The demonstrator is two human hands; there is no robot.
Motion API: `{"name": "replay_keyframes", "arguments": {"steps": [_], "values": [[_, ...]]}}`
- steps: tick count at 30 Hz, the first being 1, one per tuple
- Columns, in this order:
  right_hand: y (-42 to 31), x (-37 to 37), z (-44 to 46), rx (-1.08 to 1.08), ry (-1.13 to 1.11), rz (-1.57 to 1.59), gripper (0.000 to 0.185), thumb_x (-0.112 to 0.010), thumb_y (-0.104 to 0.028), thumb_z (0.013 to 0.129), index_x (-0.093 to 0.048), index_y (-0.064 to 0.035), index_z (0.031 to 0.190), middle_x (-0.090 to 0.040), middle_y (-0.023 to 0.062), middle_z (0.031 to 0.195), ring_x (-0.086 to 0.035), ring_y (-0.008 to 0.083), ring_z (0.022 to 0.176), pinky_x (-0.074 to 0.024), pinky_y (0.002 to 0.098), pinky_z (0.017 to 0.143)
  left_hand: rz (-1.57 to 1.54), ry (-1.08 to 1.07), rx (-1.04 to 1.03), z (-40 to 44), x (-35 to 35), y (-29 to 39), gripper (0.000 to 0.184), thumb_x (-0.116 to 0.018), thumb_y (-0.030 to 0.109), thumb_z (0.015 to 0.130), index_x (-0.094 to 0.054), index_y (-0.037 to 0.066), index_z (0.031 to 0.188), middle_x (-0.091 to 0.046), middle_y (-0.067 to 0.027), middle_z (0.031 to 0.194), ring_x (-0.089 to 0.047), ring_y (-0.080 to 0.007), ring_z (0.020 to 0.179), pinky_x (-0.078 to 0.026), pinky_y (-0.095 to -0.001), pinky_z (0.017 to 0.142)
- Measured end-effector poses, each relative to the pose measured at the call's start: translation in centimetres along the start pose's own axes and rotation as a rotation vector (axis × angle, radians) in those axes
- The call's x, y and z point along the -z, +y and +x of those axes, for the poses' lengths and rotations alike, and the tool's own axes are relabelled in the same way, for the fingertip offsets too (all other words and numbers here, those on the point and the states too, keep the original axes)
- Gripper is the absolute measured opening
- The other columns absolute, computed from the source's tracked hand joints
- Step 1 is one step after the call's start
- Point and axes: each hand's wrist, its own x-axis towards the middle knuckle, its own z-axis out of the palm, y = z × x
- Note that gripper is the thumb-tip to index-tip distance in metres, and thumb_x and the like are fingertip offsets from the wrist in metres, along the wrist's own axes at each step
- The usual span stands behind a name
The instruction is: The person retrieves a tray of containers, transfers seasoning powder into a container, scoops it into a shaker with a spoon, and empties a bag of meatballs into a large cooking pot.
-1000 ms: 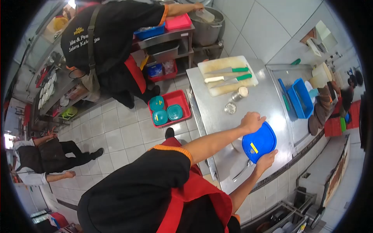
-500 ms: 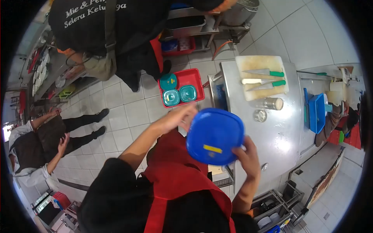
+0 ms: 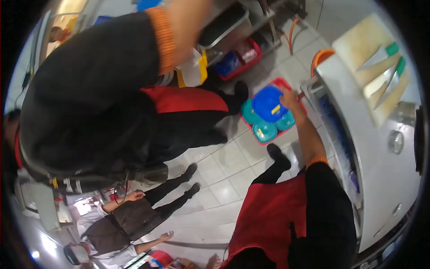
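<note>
The blue-lidded box (image 3: 267, 105) is over the red tray (image 3: 281, 82) on the floor (image 3: 219, 184), covering parts of the teal-lidded boxes (image 3: 264, 132) inside. Its underside is hidden, so I cannot tell whether it rests on them. The right hand (image 3: 289, 99) grips it at its right edge, leaving most of the blue lid to the left of the fingers. The left hand (image 3: 214, 262) shows partly at the near edge, well apart from the box; I cannot tell whether it is open or closed. Right of the tray is the desk (image 3: 385, 188), with a cutting board (image 3: 357, 36) bearing knives (image 3: 379, 57), and nearer, a jar (image 3: 405, 113) and a small glass (image 3: 396, 141). To the left stands a co-worker in black (image 3: 98, 98); nearer, another person in a brown apron (image 3: 109, 233).
</note>
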Motion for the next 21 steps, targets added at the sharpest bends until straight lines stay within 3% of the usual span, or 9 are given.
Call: {"name": "replay_keyframes", "arguments": {"steps": [3, 7, 9, 11, 13, 14, 15, 20, 21], "values": [[0.9, -2.0, 0.8, -0.302, -0.102, 0.054, 0.068, -0.055, -0.008, 0.078, -0.029, -0.012, 0.14, -0.059, 0.0267, 0.106, -0.058, 0.0399, 0.099, -0.0477, 0.0464, 0.085, -0.393, -0.076, 0.185, -5.6, 1.5, -1.0, 0.039, -0.036, 0.038, 0.098, -0.058, 0.009, 0.113, -0.062, -0.0055, 0.092, -0.056, -0.0148, 0.079, -0.049, -0.0309, 0.063], [1.5, -5.0, -6.8, -0.191, -0.225, 0.086, 0.073, -0.058, -0.015, 0.078, -0.021, 0.0024, 0.139, -0.05, 0.033, 0.119, -0.052, 0.0458, 0.107, -0.0432, 0.0528, 0.09, -0.604, -0.712, 0.469, -4.5, 1.5, 3.6, 0.037, -0.038, 0.037, 0.097, -0.059, 0.01, 0.111, -0.062, -0.006, 0.089, -0.057, -0.017, 0.078, -0.049, -0.0314, 0.062], [1.7, -5.2, -14.8, -0.257, -0.338, 0.076, 0.065, -0.057, -0.018, 0.079, -0.03, 0.0078, 0.132, -0.052, 0.0343, 0.114, -0.051, 0.0456, 0.108, -0.0419, 0.0502, 0.093, -0.12, -0.301, 0.077, 0.7, -1.9, 9.5, 0.031, -0.042, 0.031, 0.094, -0.058, 0.008, 0.109, -0.061, -0.0059, 0.087, -0.056, -0.0159, 0.076, -0.048, -0.0296, 0.062], [0.4, -2.0, -24.2, -0.435, -0.462, 0.086, 0.051, -0.051, -0.024, 0.081, -0.046, 0.007, 0.122, -0.054, 0.0319, 0.114, -0.052, 0.0444, 0.11, -0.0402, 0.0497, 0.096, 0.678, 0.051, -0.216, 5.7, -10.2, 18.4, 0.026, -0.046, 0.024, 0.091, -0.057, 0.006, 0.107, -0.06, -0.0059, 0.086, -0.056, -0.0148, 0.073, -0.048, -0.0279, 0.062], [-2.7, 5.7, -32.5, -0.548, -0.566, 0.034, 0.048, -0.054, -0.026, 0.078, -0.054, -0.0004, 0.118, -0.054, 0.0246, 0.121, -0.051, 0.0398, 0.114, -0.0415, 0.0456, 0.096, 0.853, -0.236, -0.64, 5.0, -25.3, 25.9, 0.024, -0.05, 0.024, 0.084, -0.056, 0.008, 0.101, -0.056, -0.0013, 0.082, -0.052, -0.0129, 0.068, -0.047, -0.0278, 0.06], [-1.4, 7.0, -36.0, -0.507, -0.626, 0.093, 0.053, -0.057, -0.031, 0.077, -0.054, -0.0016, 0.121, -0.053, 0.0234, 0.124, -0.05, 0.0369, 0.117, -0.0406, 0.0462, 0.097, 1.165, -0.053, -0.465, 6.5, -30.5, 29.6, 0.022, -0.05, 0.022, 0.083, -0.055, 0.006, 0.098, -0.056, -0.0012, 0.082, -0.051, -0.0118, 0.067, -0.044, -0.0267, 0.057], [-1.6, 9.3, -39.5, -0.585, -0.575, 0.102, 0.053, -0.057, -0.031, 0.077, -0.054, -0.0016, 0.121, -0.053, 0.0234, 0.124, -0.05, 0.0369, 0.117, -0.0406, 0.0462, 0.097, 1.002, -0.316, -0.583, 8.7, -34.7, 32.0, 0.017, -0.049, 0.02, 0.09, -0.057, 0.006, 0.092, -0.053, -0.0017, 0.073, -0.051, -0.0107, 0.067, -0.041, -0.0252, 0.056], [-6.7, 30.0, -47.0, -0.571, -0.241, 0.482, 0.039, -0.062, -0.028, 0.079, -0.063, -0.0019, 0.108, -0.066, 0.0153, 0.097, -0.064, 0.0263, 0.089, -0.0514, 0.0361, 0.076, 0.937, -0.429, -0.703, 2.0, -62.5, 31.3, 0.03, -0.053, 0.031, 0.092, -0.055, 0.009, 0.111, -0.058, -0.002, 0.098, -0.057, -0.0166, 0.09, -0.045, -0.0304, 0.077], [-6.1, 32.0, -48.1, -0.644, 0.059, 0.702, 0.025, -0.062, -0.021, 0.08, -0.067, -0.0003, 0.094, -0.066, 0.0101, 0.08, -0.065, 0.0182, 0.07, -0.0512, 0.0301, 0.062, 0.929, -0.522, -0.725, 1.1, -66.0, 30.4, 0.03, -0.053, 0.031, 0.092, -0.054, 0.009, 0.113, -0.058, -0.0029, 0.1, -0.058, -0.0172, 0.092, -0.046, -0.0307, 0.078]]}}
